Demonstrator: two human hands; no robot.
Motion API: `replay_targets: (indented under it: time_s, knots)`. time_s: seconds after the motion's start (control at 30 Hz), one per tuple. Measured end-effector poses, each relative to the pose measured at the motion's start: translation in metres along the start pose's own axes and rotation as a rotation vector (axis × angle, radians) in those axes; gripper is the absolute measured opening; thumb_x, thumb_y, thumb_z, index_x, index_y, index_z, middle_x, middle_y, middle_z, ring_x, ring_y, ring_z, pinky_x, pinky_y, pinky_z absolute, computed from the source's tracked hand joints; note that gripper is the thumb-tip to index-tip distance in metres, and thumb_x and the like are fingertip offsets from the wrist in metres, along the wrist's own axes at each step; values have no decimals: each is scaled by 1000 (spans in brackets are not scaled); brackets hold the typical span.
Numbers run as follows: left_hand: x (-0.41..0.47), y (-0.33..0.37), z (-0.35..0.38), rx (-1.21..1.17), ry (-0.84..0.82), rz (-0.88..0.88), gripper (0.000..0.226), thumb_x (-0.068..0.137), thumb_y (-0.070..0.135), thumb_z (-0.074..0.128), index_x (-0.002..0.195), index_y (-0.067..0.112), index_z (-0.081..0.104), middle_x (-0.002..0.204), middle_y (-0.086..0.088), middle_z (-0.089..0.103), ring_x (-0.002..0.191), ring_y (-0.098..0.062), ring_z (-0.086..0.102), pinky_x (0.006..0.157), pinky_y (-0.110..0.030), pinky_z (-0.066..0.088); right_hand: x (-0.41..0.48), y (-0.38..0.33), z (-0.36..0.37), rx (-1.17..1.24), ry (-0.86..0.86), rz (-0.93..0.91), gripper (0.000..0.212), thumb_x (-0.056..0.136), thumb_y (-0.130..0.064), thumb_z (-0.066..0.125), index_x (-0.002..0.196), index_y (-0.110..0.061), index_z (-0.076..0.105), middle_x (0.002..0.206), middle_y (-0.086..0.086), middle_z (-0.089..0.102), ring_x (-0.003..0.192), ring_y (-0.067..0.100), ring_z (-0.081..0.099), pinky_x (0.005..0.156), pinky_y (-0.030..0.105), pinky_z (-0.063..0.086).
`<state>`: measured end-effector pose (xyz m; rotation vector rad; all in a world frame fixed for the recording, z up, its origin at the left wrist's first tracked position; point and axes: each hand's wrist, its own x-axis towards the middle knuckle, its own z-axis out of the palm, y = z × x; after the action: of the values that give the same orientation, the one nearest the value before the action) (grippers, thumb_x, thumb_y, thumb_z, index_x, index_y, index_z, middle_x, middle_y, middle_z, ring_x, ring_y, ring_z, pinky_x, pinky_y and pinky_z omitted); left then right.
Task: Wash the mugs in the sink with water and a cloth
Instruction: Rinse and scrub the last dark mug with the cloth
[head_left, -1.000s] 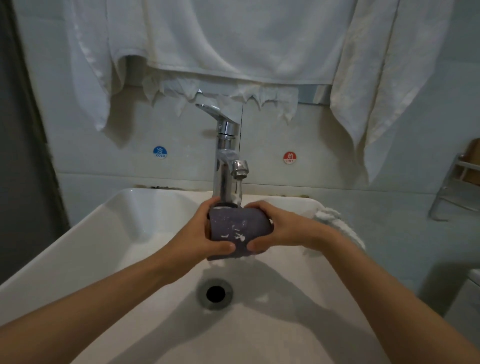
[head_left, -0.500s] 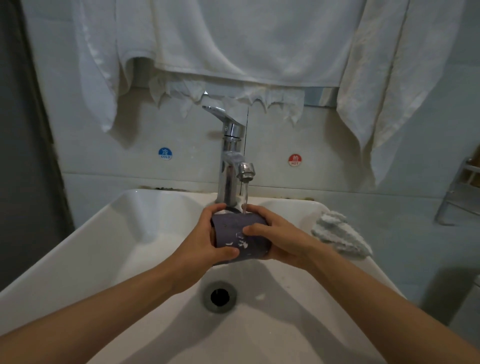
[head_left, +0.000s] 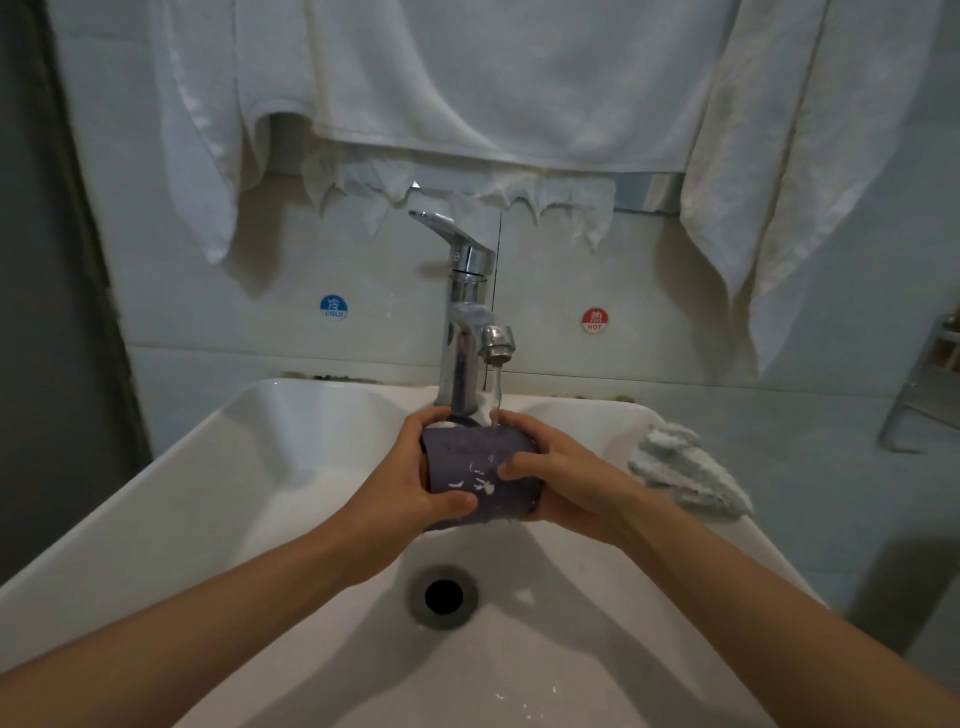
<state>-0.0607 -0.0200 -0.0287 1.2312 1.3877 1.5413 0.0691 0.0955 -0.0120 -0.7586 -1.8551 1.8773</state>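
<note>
Dim, cool indoor light, flat and slightly murky.
Broad soft shadows fan across the white sink (head_left: 249, 478) – small glints on the chrome tap (head_left: 460, 358); wide-angle bending toward the edges, mild softness throughout, corners darker.

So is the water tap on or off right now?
On. A thin stream of water falls from the tap onto the dark mug, which the left hand and right hand hold over the sink.

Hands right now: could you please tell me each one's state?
Left hand: gripping the dark mug.
Right hand: gripping the same mug.
</note>
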Motion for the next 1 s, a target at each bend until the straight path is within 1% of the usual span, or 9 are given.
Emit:
replay_targets:
  time_s: [0.13,0.23,0.3,0.4,0.5,0.6,0.73,0.87,1.0]
  knots:
    - [-2,2,2,9,-1,16,80,75,-13,66,132,31,31,118,5,53,101,-19,62,74,-30,58,1,1,4,30,22,12,54,85,-4,56,131,-28,42,129,10,51,112,31,55,89,43,52]
    - [-4,4,5,100,-8,59,79,76,-12,66,130,32,30,119,6,52,104,-19,61,80,-33,58,1,2,7,-22,64,-5,44,86,-9,56,122,-30,44,122,7,55,107,28,58,89,43,53]
    - [-6,6,7,190,-5,89,77,76,-10,66,127,33,28,116,9,49,103,-17,60,80,-30,57,2,4,8,-36,87,-16,43,86,-8,55,122,-29,45,120,7,56,105,27,58,88,43,53]
    - [-7,6,10,239,-4,102,79,76,-11,66,127,34,26,118,5,48,101,-14,60,78,-26,57,2,4,9,-23,99,-7,42,84,-6,53,119,-29,49,116,8,58,104,29,58,88,45,53]
    - [-8,3,9,305,-8,112,80,76,-9,67,129,34,24,121,2,48,102,-14,60,81,-26,56,1,6,10,-16,106,18,47,74,-7,57,116,-28,52,115,10,59,105,32,59,85,46,53]
    - [-7,3,8,320,-3,119,81,76,-8,67,130,33,23,122,2,49,103,-12,60,83,-26,55,1,7,10,-11,111,19,45,77,-1,54,113,-28,53,113,10,60,104,32,60,87,48,52]
    - [-6,5,8,331,18,122,80,76,-8,67,128,33,24,120,2,50,102,-12,60,84,-28,55,1,6,12,-90,151,-26,45,80,-5,55,118,-28,53,121,8,56,105,33,59,87,53,52]
    - [-5,5,7,353,40,130,80,76,-8,67,130,32,24,118,4,50,102,-12,60,83,-25,55,-2,3,15,-231,197,-93,40,85,-11,53,118,-31,48,124,6,53,106,30,57,85,49,54]
    - [-5,4,7,372,35,117,82,76,-7,67,134,29,22,120,3,49,106,-16,58,87,-28,54,-2,3,16,-228,187,-65,43,82,-9,54,120,-29,48,123,7,55,106,30,57,86,49,54]
